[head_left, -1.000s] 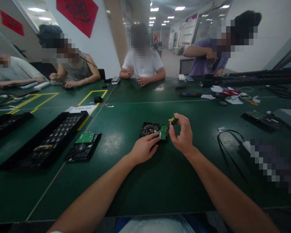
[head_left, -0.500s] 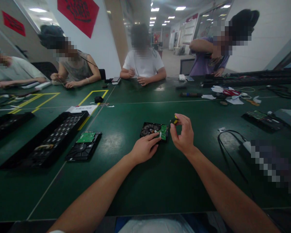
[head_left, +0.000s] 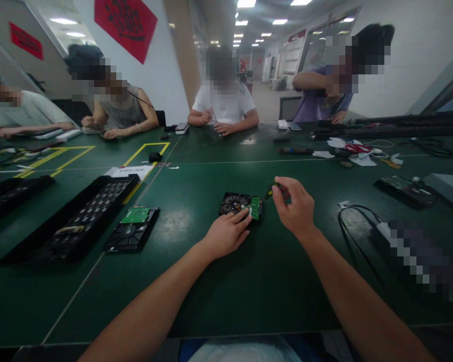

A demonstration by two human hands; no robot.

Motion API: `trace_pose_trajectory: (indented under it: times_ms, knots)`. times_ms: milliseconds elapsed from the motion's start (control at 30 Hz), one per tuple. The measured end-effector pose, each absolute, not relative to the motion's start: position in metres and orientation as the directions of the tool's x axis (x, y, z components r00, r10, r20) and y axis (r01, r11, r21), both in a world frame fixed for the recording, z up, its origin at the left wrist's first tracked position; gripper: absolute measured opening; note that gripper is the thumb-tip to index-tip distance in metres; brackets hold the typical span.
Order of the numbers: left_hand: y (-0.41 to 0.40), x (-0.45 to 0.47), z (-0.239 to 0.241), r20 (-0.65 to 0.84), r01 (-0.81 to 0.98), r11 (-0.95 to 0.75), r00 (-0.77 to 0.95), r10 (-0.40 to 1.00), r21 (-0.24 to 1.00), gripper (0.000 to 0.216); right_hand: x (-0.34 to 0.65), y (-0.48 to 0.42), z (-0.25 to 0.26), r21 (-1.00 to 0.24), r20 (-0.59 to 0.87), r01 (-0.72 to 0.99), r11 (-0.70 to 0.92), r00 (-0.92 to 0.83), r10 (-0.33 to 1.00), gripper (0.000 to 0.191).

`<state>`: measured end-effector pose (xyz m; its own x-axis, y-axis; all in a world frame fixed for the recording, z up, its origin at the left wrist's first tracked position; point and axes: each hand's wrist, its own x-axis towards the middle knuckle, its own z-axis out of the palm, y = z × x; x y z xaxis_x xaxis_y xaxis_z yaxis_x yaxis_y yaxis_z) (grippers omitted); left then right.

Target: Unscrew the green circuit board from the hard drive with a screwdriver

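Ceiling lights (head_left: 279, 21) shine over the far end of the room, and a green table (head_left: 196, 301) spreads out before us, with four people (head_left: 222, 105) along its far side. Near the middle, ahead of us, a drive (head_left: 232, 202) lies on the table, its green board (head_left: 255, 202) toward the right end.

Our left hand (head_left: 228, 234) lies over the drive's near edge, palm down, fingers stretched out and close together, the fingertips resting on the board. Our right hand (head_left: 297, 205) pinches a yellow-and-black screwdriver (head_left: 273, 191) between thumb and fingers, just beside the drive's right edge. It slants down toward that edge; we cannot tell whether its tip touches.

To our left, a second drive (head_left: 130, 232) lies flat beside a long black tray (head_left: 70, 236), and another tray (head_left: 13, 198) sits farther left. A sheet of paper (head_left: 136, 171) lies by the long tray's far end. To our right, we see a black cable (head_left: 342, 221), and beyond it a third drive (head_left: 405, 191) near a grey box (head_left: 451, 188).
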<state>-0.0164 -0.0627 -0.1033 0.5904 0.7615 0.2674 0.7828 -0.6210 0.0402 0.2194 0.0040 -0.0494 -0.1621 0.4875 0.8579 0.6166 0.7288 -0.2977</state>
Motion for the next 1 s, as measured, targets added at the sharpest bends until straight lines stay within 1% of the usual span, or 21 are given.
trace_pose_trajectory:
  times_ms: [100,233,300,433,533,633,733,867,1000]
  knots:
    - [-0.063,-0.016,-0.104,0.255,0.793,-0.607,0.578,0.775,0.046,0.054,0.221,0.004,-0.04,-0.335,0.824,0.632,0.699,-0.164,0.543,0.021]
    - [-0.063,-0.016,-0.106,0.239,0.8,-0.597,0.57,0.786,0.059,0.055,0.225,0.007,-0.029,-0.391,0.744,0.634,0.667,-0.209,0.635,0.021]
    - [-0.063,-0.016,-0.106,0.238,0.802,-0.594,0.566,0.789,0.063,0.055,0.225,0.008,-0.023,-0.4,0.709,0.635,0.661,-0.243,0.662,0.021]
    - [-0.063,-0.015,-0.106,0.257,0.799,-0.597,0.564,0.785,0.072,0.055,0.221,0.01,-0.011,-0.399,0.664,0.631,0.665,-0.302,0.684,0.019]
    - [-0.063,-0.015,-0.107,0.274,0.792,-0.606,0.568,0.776,0.075,0.054,0.216,0.015,-0.008,-0.409,0.67,0.613,0.676,-0.301,0.678,0.021]
    - [-0.064,-0.015,-0.108,0.285,0.795,-0.602,0.562,0.776,0.073,0.054,0.211,0.021,-0.014,-0.43,0.689,0.592,0.682,-0.273,0.671,0.021]
    - [-0.064,-0.015,-0.108,0.294,0.799,-0.596,0.552,0.78,0.079,0.054,0.208,0.024,-0.024,-0.465,0.716,0.593,0.657,-0.185,0.673,0.021]
    - [-0.064,-0.015,-0.107,0.289,0.792,-0.604,0.559,0.777,0.091,0.053,0.207,0.024,-0.033,-0.532,0.716,0.573,0.623,-0.088,0.692,0.023]
    - [-0.062,-0.016,-0.11,0.31,0.782,-0.615,0.563,0.766,0.099,0.05,0.206,0.024,-0.039,-0.568,0.728,0.509,0.646,-0.056,0.684,0.023]
